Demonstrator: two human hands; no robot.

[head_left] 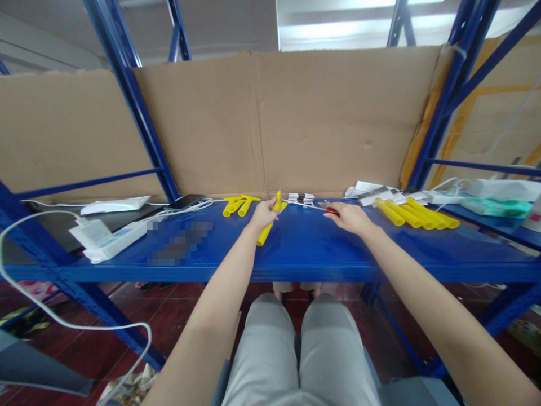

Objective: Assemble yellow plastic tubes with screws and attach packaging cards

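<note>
My left hand (265, 214) is closed around a yellow T-shaped tube (264, 233), whose open end points down toward me. In my right hand (350, 217) is a red-handled tool (332, 212), mostly hidden by the fingers. A thin pale line, shaft or cord, runs between the two hands; I cannot tell which. Left of my left hand lie several more yellow T-shaped tubes (242, 205). A stack of small white pieces with dark bands (301, 198) sits against the cardboard, between and beyond my hands.
Several plain yellow tubes (416, 215) lie in a row at the right of the blue shelf (313, 248). A white power strip (120, 239) with cables is at the left, near a dark phone-like object (186, 201). Cardboard (338, 118) walls the back; blue posts (143, 118) frame the sides.
</note>
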